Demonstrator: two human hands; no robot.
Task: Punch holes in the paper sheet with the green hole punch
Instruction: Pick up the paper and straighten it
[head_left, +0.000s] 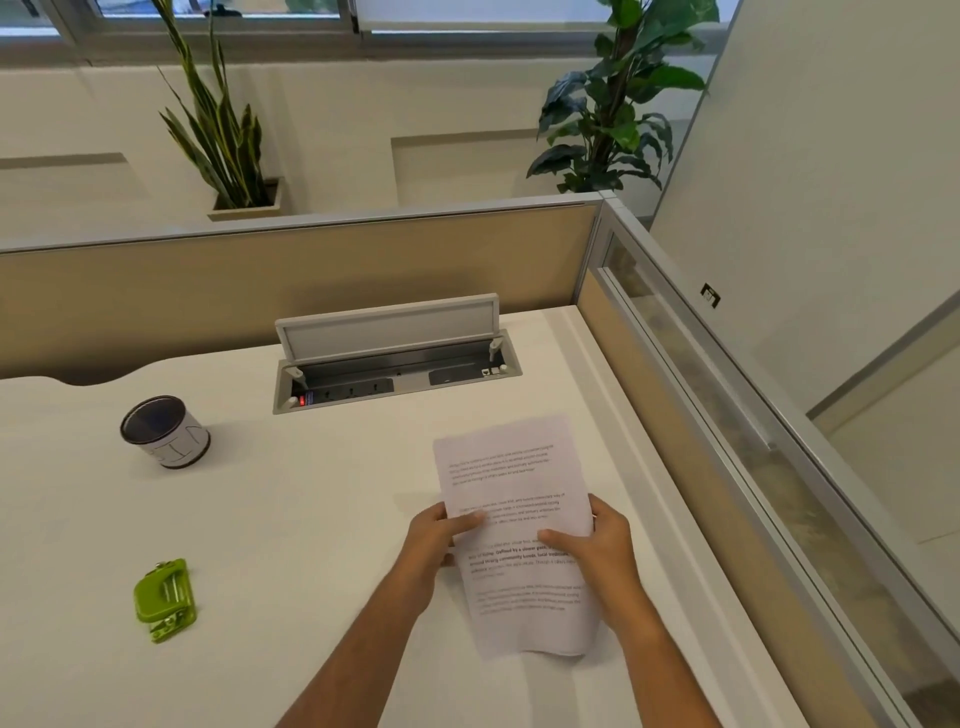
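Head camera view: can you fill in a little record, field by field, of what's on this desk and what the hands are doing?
paper sheet: printed, held by both hands over the desk
left-hand grip: pinches the sheet's left edge, thumb on top
right-hand grip: holds the right edge, thumb on top
green hole punch: lying on the desk to the left, untouched
white cup: standing at far left
socket box: set in the desk, lid up
holes punched: none visible
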